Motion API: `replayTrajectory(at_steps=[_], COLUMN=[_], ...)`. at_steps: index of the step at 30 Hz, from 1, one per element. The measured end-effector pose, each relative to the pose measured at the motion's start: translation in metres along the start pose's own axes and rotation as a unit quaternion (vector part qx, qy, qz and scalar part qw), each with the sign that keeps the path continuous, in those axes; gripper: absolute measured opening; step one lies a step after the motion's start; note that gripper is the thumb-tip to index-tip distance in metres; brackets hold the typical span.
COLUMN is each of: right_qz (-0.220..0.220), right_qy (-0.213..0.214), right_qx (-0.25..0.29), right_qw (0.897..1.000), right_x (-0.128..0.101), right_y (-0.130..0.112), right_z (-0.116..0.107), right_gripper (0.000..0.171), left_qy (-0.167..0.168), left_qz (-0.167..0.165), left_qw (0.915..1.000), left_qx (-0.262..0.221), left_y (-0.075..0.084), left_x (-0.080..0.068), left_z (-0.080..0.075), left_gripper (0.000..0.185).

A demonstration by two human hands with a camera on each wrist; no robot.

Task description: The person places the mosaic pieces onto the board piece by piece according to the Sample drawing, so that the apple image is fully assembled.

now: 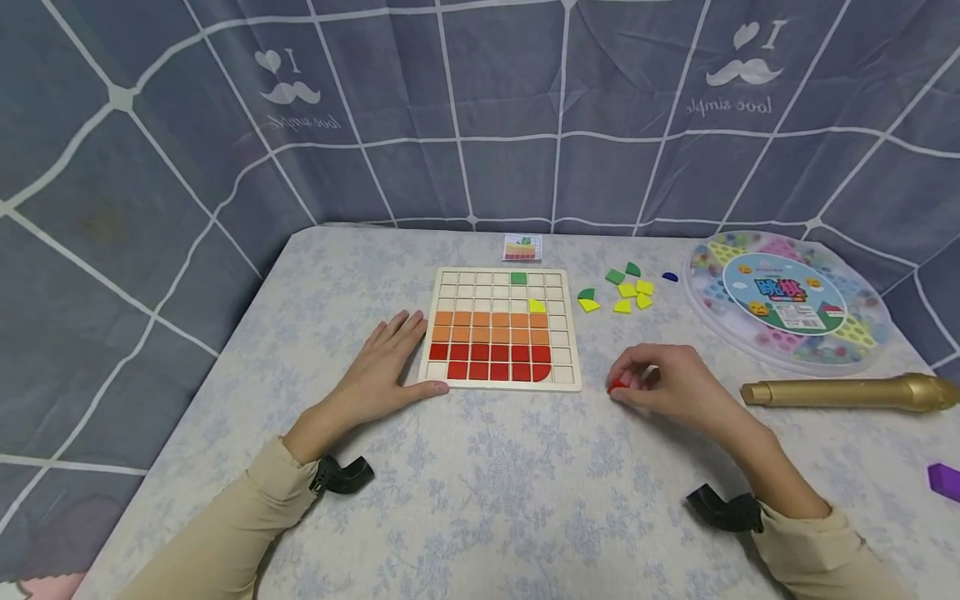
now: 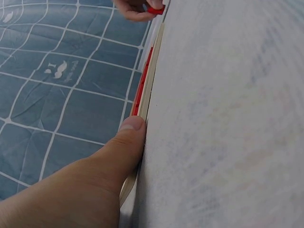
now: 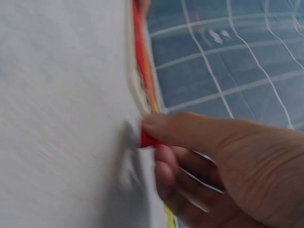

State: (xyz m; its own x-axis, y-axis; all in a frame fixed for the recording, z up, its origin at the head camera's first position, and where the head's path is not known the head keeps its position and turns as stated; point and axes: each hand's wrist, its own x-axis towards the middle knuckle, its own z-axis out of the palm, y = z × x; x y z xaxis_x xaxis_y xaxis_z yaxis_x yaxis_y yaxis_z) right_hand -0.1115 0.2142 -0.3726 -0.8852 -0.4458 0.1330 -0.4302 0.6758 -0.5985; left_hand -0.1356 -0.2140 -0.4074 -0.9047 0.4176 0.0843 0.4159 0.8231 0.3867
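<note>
Red, small and glossy, the red piece point(image 1: 617, 386) is pinched at the fingertips of the right hand point(image 1: 667, 387), fingers curled round it, low over the tablecloth point(image 1: 480, 500); its exact shape is hidden by the fingers, so no long axis can be told. The wooden board point(image 1: 501, 328) lies at about 10 o'clock from that hand, near but apart, and the right hand is the nearer one to the board's right edge. The one bare cell in the red rows sits at the board's bottom-left corner, just by the left hand point(image 1: 384, 367). The left hand lies flat and relaxed, fingers straight, gripping nothing, thumb touching the board's lower-left edge; the left wrist view shows the thumb point(image 2: 124, 142) pressed against the thin pale wood rim. Board is a shallow grid tray, light wood, filled with two orange rows over two red rows of smooth square tiles, plus one green tile point(image 1: 518, 278) and one yellow tile point(image 1: 537, 306) higher up. Loose yellow and green pieces point(image 1: 626, 290) lie at 12 o'clock from the right hand, well apart. Right wrist view is blurred.
</note>
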Motion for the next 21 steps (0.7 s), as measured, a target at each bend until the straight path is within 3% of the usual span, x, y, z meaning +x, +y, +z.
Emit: replayTrajectory(at_steps=[5, 10, 17, 21], right_qz=[-0.015, -0.029, -0.024, -0.059], right_qy=[0.056, 0.104, 0.077, 0.088], right_qx=[-0.055, -0.05, -0.063, -0.047], right_qw=[0.997, 0.993, 0.995, 0.993], right_x=[0.002, 0.001, 0.022, 0.039], right_y=[-0.006, -0.013, -0.04, -0.06], right_z=[0.013, 0.019, 0.031, 0.045], right_gripper=[0.019, 0.02, 0.019, 0.018], left_qy=[0.003, 0.006, 0.001, 0.0], left_qz=[0.002, 0.007, -0.004, -0.004], left_qw=[1.0, 1.0, 1.0, 1.0], left_qx=[0.0, 0.0, 0.006, 0.006], left_y=[0.0, 0.001, 0.0, 0.0], left_x=[0.0, 0.003, 0.001, 0.002], left_z=[0.0, 0.001, 0.001, 0.004], left_gripper=[0.109, 0.11, 0.112, 0.112])
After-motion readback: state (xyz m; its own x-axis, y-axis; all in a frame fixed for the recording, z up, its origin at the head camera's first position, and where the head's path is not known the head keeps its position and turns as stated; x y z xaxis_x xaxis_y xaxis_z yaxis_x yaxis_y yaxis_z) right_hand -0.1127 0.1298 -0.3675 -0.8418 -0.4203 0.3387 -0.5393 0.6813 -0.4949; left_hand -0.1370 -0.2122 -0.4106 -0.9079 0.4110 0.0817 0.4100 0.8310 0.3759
